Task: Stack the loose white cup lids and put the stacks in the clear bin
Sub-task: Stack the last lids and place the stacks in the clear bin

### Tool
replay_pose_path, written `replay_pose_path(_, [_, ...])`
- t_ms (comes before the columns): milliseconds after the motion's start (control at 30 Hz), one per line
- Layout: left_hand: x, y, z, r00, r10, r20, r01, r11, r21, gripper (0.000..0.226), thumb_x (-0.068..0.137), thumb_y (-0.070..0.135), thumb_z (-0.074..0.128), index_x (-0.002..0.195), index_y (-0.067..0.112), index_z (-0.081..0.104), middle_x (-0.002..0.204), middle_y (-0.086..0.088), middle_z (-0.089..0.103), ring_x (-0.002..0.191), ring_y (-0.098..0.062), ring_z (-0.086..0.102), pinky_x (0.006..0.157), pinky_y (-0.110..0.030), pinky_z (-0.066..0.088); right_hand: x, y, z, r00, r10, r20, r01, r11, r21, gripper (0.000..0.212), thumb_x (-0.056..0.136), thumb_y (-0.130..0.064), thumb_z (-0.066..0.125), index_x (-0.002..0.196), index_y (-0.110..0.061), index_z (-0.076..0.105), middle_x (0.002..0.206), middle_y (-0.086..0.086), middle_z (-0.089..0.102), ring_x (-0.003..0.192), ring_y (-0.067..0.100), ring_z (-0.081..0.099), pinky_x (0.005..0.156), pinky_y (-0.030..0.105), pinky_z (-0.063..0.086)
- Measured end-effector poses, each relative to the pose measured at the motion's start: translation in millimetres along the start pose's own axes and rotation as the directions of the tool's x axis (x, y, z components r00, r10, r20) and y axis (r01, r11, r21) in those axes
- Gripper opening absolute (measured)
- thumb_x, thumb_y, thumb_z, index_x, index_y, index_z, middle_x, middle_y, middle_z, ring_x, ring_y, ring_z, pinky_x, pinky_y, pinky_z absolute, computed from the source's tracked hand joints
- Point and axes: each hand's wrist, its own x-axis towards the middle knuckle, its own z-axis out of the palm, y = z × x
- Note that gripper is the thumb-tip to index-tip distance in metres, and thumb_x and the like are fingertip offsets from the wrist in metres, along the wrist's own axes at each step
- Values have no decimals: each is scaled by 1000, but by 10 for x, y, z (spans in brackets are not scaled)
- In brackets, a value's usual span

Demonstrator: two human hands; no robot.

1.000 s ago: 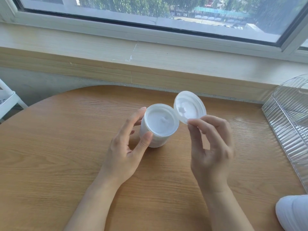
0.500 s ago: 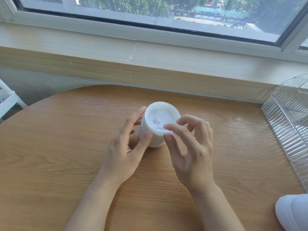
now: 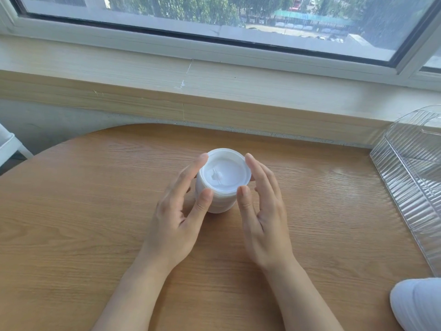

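Observation:
A stack of white cup lids point(image 3: 225, 177) stands on the round wooden table point(image 3: 95, 211), near its middle. My left hand point(image 3: 176, 225) holds the stack from the left, thumb on its front wall and fingers at the top rim. My right hand point(image 3: 265, 223) lies against the stack's right side with straight fingers, its thumb tip touching the top lid's front edge. The clear ribbed bin point(image 3: 410, 177) stands at the table's right edge, apart from both hands.
A white rounded object point(image 3: 417, 304) shows at the bottom right corner. Behind the table runs a wooden window sill point(image 3: 214, 87) under a window. Part of a white rack point(image 3: 9, 144) shows at the far left.
My right hand brought a single lid down onto the stack, let it go and now rests straight-fingered beside the stack. My left hand has stayed on the stack.

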Motion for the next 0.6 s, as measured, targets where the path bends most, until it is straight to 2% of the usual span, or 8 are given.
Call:
replay_pose_path(100, [-15,13,9,999,-34,0,34,999,-31,49,101,58,49,149,56,43,147,21,57,133,-6,57,108,-27,49,-8,-1,12,1000,22,4,-22,999,33,49,110,-34,47,156,-19,45,153,-13,48,148,17,41,117,47,40])
replay_pose_path(200, [-19,29,36,998,-55,-18,53,995,-88,45,106,53,51,150,49,46,144,14,61,120,3,64,96,-16,52,-12,-18,31,999,49,6,-50,997,67,49,109,-35,48,156,-20,45,150,-12,48,146,17,42,116,43,41])
replay_pose_path(367, [-3,21,43,996,-84,-18,81,986,-148,49,103,53,55,150,47,47,143,13,62,115,-2,67,93,-20,54,-27,-25,54,991,117,59,-124,983,136,51,108,-39,48,157,-29,41,152,-16,45,144,14,43,114,44,44])
replay_pose_path(467, [15,13,39,996,-86,-6,84,978,-190,51,101,45,59,150,42,50,143,19,61,129,-7,62,103,-28,54,-38,6,60,985,149,86,-161,976,150,53,106,-43,52,157,-35,39,153,-19,45,143,10,46,113,43,46])
replay_pose_path(533, [18,14,33,996,-83,20,85,974,-211,51,103,41,60,152,39,48,144,17,61,135,-9,58,109,-35,50,-35,15,57,980,164,116,-183,967,179,53,106,-44,54,156,-39,38,153,-16,49,141,10,49,111,43,48])
replay_pose_path(600, [16,20,36,995,-88,40,95,967,-237,51,105,34,60,155,37,45,145,16,61,137,-5,55,113,-32,48,-30,2,44,973,182,140,-209,955,211,52,107,-40,57,155,-41,38,151,-13,53,140,7,51,110,39,50])
